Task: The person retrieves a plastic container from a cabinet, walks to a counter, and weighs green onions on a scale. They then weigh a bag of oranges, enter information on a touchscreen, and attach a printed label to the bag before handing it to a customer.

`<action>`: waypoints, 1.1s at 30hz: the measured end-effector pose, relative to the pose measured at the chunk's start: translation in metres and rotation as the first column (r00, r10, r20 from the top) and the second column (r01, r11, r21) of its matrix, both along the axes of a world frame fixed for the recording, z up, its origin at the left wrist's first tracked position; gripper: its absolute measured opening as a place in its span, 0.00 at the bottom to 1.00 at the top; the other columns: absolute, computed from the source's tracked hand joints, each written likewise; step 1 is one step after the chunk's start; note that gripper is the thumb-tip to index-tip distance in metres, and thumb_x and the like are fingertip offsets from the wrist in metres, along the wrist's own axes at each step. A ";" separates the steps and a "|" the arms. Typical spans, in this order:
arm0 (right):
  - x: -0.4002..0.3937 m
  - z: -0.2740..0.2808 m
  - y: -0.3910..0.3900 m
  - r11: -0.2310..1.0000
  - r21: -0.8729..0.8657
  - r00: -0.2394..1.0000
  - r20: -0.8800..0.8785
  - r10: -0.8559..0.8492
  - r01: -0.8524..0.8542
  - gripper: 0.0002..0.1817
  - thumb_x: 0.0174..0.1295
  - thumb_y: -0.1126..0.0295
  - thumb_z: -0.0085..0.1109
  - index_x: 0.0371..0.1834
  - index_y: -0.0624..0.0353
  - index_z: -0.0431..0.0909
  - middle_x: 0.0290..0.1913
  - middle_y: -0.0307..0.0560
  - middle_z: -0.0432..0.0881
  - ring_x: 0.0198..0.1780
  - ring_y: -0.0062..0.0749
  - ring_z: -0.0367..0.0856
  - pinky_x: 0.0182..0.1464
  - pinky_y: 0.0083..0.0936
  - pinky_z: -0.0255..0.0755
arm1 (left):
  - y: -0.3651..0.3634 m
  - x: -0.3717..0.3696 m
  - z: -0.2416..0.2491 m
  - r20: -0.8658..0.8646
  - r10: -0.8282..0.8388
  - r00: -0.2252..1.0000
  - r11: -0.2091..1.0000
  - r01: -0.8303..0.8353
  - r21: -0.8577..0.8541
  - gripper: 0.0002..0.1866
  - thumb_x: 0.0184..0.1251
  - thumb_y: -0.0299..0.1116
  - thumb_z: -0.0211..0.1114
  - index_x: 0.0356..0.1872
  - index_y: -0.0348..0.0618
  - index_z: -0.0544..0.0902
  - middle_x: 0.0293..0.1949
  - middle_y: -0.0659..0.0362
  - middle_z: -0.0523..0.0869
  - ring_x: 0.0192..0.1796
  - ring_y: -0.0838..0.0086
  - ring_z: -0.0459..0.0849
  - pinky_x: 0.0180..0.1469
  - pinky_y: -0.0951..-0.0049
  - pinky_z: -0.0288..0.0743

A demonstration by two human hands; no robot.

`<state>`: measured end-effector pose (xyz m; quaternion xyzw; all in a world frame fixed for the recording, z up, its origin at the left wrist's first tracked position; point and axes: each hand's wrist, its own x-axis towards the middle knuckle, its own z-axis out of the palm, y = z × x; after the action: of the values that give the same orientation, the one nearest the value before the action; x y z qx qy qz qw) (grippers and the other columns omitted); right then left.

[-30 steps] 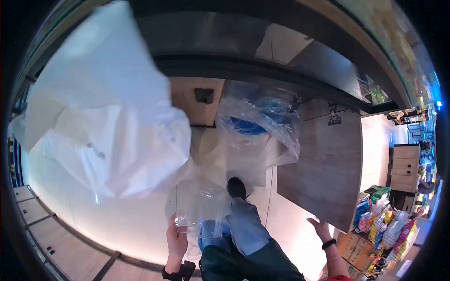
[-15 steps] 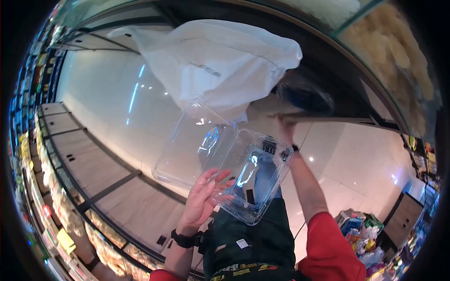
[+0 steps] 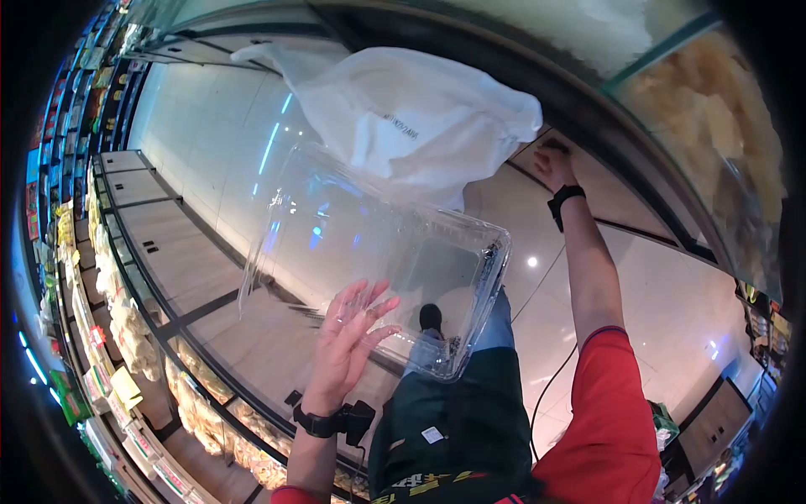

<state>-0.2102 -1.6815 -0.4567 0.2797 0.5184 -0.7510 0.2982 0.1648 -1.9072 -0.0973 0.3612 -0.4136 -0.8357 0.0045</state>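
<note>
Left hand (image 3: 344,349) gripping open clear-plastic clamshell (image 3: 395,244), right hand (image 3: 552,170) (finger closure unclear) seemingly working brown wood-look panel (image 3: 625,189); needs steady contact.

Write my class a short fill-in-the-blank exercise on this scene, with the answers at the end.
1. The hand holding the clear plastic container is the person's ____ one.
2. The bag with dark print is coloured ____.
3. The sleeve on the right arm is coloured ____.

Missing words: left; white; red.
</note>
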 end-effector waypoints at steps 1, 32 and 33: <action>-0.002 -0.001 0.004 0.996 -0.073 0.999 -0.002 0.049 -0.049 0.10 0.57 0.71 0.60 0.42 0.52 0.74 0.37 0.39 0.80 0.44 0.29 0.80 0.46 0.30 0.72 | 0.003 -0.003 0.004 -0.007 0.008 1.000 1.000 -0.008 -0.009 0.25 0.72 0.34 0.55 0.67 0.47 0.61 0.68 0.44 0.63 0.66 0.50 0.69 0.57 0.57 0.77; 0.620 0.336 0.496 0.764 0.265 0.724 0.249 -0.643 0.588 0.11 0.68 0.61 0.54 0.43 0.56 0.75 0.42 0.45 0.83 0.50 0.33 0.80 0.54 0.35 0.71 | 0.543 -0.128 0.186 -0.555 -0.771 0.311 0.430 0.898 -0.093 0.24 0.73 0.36 0.53 0.67 0.42 0.63 0.65 0.55 0.70 0.64 0.60 0.72 0.56 0.60 0.73; 0.603 0.356 0.521 0.705 0.294 0.713 0.099 -0.694 0.645 0.10 0.68 0.62 0.54 0.42 0.57 0.75 0.40 0.45 0.83 0.48 0.31 0.81 0.52 0.32 0.72 | 0.587 -0.131 0.185 -0.560 -0.781 0.275 0.374 0.925 -0.066 0.23 0.74 0.34 0.52 0.67 0.42 0.63 0.66 0.55 0.69 0.64 0.61 0.72 0.56 0.60 0.73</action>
<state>0.3926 -1.1603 -0.1008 0.5581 0.4333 -0.7074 0.0190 0.0341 -1.3203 0.0881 -0.1578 -0.4046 -0.8112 -0.3917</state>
